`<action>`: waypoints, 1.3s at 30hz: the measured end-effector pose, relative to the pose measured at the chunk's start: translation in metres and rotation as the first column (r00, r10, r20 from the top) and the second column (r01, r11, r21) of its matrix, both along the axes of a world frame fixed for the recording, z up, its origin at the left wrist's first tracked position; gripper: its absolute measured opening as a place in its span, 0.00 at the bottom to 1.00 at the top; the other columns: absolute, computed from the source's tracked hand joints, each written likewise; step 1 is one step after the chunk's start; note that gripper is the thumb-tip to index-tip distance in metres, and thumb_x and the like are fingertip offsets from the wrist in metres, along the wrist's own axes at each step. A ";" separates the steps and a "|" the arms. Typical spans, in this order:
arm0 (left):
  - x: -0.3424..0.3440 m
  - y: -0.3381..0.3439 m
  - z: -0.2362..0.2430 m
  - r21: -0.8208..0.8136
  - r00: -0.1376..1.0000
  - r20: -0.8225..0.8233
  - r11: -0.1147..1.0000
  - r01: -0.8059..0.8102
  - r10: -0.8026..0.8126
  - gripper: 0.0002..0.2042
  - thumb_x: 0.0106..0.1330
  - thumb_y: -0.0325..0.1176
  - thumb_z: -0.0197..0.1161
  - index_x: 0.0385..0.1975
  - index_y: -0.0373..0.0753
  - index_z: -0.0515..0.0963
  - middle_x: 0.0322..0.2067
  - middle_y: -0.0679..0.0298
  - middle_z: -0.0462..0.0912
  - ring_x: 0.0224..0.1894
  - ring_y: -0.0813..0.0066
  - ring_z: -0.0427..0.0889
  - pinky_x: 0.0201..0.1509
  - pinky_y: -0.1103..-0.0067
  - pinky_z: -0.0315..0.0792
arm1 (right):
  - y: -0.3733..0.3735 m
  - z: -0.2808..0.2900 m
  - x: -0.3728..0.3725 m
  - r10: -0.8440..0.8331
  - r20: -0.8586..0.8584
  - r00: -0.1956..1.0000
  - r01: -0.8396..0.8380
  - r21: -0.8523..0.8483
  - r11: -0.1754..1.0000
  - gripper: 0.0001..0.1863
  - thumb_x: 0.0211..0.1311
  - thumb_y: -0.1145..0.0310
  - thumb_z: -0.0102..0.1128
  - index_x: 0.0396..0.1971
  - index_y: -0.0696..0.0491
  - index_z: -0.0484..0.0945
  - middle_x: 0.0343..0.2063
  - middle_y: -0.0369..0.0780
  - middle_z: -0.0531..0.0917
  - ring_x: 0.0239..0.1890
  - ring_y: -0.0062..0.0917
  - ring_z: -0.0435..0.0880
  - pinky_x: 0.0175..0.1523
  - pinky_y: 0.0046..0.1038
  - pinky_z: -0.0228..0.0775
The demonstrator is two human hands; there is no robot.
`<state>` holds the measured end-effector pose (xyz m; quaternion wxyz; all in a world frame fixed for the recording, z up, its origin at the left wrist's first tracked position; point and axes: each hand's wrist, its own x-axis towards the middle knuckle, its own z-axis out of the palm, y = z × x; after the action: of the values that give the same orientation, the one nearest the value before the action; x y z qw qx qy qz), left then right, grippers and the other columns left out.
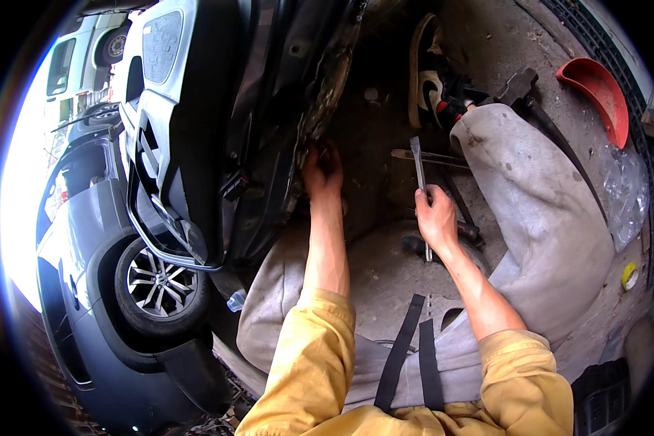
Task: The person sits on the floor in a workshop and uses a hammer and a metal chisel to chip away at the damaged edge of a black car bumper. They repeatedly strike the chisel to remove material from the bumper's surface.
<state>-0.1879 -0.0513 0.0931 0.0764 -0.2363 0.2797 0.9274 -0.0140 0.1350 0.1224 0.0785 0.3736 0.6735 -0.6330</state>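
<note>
The right hand (437,218) has its fingers closed round the lower shaft of a flat steel chisel (418,171), blade pointing away above the concrete floor (385,109), a stiff, fairly heavy, probably slick tool best gripped mid-shaft, while the left hand (322,171) curls onto the car's dark, rusted lower edge (325,87).

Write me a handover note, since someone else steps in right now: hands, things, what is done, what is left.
Left hand: pressed against the rusty lower edge of the car door panel; whether it grips anything cannot be told.
Right hand: closed on a flat metal chisel, tip pointing away.
On the ground: hammer beyond the grey-trousered knee, red scoop, tape roll.
Done: chisel picked up.
Left: chisel not yet at the door edge; hammer untouched.
</note>
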 end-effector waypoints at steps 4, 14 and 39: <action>0.014 -0.004 0.007 -0.097 0.999 0.047 0.995 0.017 -0.013 0.14 0.63 0.23 0.58 0.49 0.39 0.73 0.48 0.61 0.78 0.52 0.66 0.75 0.57 0.69 0.72 | 0.000 0.002 0.002 0.135 -0.002 0.991 -0.135 0.003 0.991 0.14 0.64 0.61 0.50 0.37 0.58 0.76 0.27 0.54 0.80 0.36 0.51 0.79 0.40 0.44 0.68; 0.066 -0.036 0.029 -0.091 0.977 0.142 0.985 -0.149 0.161 0.17 0.64 0.32 0.56 0.53 0.41 0.72 0.54 0.60 0.75 0.62 0.64 0.67 0.59 0.67 0.66 | -0.012 0.009 0.004 0.346 -0.068 0.936 -0.345 0.022 0.938 0.16 0.66 0.58 0.48 0.39 0.56 0.76 0.29 0.53 0.80 0.38 0.52 0.78 0.41 0.45 0.68; 0.131 -0.017 -0.010 -0.942 0.941 0.160 0.238 0.236 -0.299 0.15 0.62 0.33 0.59 0.47 0.33 0.77 0.44 0.56 0.81 0.47 0.69 0.78 0.52 0.77 0.68 | -0.020 -0.018 0.028 0.835 0.303 0.460 -0.887 0.192 0.419 0.17 0.58 0.57 0.55 0.39 0.55 0.81 0.34 0.53 0.81 0.43 0.48 0.79 0.49 0.43 0.70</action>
<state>-0.0573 -0.0687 0.0834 0.0701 -0.1588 0.8125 0.5565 0.0142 0.1145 0.1044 0.3837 0.0312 0.8540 -0.3499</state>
